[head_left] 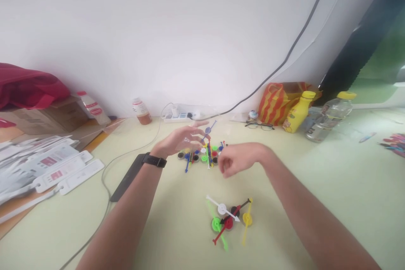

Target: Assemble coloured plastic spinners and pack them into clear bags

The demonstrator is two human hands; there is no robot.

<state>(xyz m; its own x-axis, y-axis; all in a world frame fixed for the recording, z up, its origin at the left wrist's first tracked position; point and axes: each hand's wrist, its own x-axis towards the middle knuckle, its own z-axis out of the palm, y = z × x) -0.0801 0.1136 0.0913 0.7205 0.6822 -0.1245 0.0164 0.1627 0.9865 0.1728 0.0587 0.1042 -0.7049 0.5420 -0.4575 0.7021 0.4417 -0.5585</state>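
My left hand (182, 140) is raised over the table with its fingers pinched on a blue plastic pointer piece (209, 129). Just below and beyond it lies a cluster of small coloured discs and pointer sticks (202, 155). My right hand (236, 160) hovers to the right of that cluster, fingers curled inward, with nothing visible in them. Nearer to me a second pile of pointer pieces (229, 218), white, black, red, green and yellow, lies on the pale green tabletop (332, 202). A dark band sits on my left wrist.
White packaged strips (50, 168) are stacked at the left beside a cardboard box with red cloth. A dark flat bar (128, 177) and cables lie near my left arm. At the back stand a power strip (182, 114), small bottles, glasses (259, 125), a striped bag, a yellow bottle (297, 114) and a clear bottle (330, 116).
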